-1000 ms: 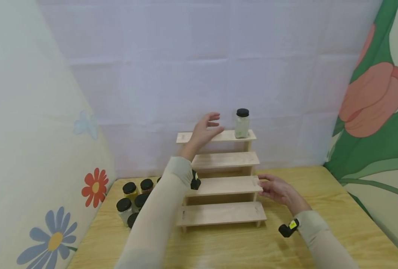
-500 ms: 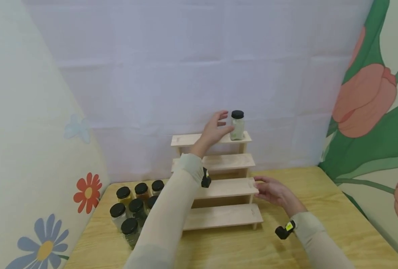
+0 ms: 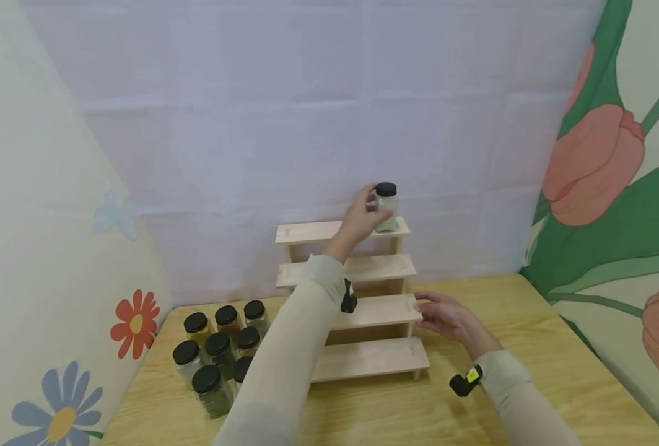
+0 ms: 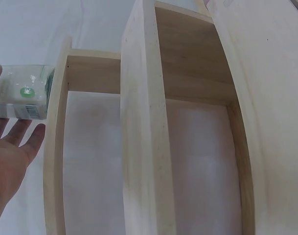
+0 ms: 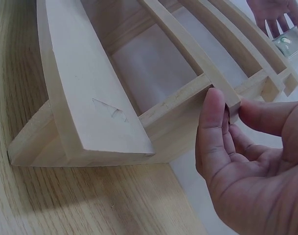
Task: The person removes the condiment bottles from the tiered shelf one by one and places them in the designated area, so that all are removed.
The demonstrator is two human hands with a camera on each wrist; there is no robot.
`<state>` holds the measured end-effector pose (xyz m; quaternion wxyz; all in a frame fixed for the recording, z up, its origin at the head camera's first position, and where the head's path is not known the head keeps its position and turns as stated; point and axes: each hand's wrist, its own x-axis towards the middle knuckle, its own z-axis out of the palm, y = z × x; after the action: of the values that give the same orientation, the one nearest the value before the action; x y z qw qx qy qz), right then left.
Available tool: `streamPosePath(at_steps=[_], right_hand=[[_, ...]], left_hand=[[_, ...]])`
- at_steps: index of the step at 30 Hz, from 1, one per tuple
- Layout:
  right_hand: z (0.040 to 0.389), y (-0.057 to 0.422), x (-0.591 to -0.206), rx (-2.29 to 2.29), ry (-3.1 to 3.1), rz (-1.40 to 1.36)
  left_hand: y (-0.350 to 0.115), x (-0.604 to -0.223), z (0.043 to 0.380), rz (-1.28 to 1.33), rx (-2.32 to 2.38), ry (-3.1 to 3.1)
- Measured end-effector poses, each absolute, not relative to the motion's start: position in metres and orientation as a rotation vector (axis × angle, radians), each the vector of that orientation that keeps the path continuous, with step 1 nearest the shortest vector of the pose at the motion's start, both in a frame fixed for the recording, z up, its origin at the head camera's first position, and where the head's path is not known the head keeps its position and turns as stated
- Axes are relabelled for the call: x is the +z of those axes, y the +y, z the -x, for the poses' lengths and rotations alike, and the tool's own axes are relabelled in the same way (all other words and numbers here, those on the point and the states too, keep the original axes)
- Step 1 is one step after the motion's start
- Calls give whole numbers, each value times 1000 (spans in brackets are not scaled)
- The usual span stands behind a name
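A clear glass jar [image 3: 390, 203] with a black lid stands upright at the right end of the top step of a four-level wooden shelf rack [image 3: 374, 362]. Around it curls my left hand [image 3: 357, 221], thumb in front and fingers behind. In the left wrist view the jar [image 4: 22, 93] shows a green mark and a printed label, with its base against the top board. My right hand [image 3: 451, 319] grips the right end of the second step from the bottom. The right wrist view has thumb and fingers of this hand [image 5: 251, 161] pinching the board's corner.
Several black-lidded glass jars [image 3: 208, 390] with differently coloured contents stand grouped on the wooden table [image 3: 474, 421], left of the rack. My left sleeve [image 3: 285, 353] hides part of the rack. A white cloth [image 3: 240, 124] hangs behind, between flower-patterned side panels.
My left hand has moved right along the top step and its fingers have come around the jar. The right hand stays on the rack. The head view has shifted, uncovering more jars.
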<state>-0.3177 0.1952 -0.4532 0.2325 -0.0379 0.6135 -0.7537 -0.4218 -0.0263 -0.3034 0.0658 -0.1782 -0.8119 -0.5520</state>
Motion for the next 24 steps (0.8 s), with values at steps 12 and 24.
streamPosePath(at_steps=[12,24], right_hand=[[321,185,-453,-2050,1664,135],[327,191,-450,-2051,1635,163]], left_hand=[[-36,-300,418,461,-1616,-2431],[-61,-292,395,515,-1614,-2392]])
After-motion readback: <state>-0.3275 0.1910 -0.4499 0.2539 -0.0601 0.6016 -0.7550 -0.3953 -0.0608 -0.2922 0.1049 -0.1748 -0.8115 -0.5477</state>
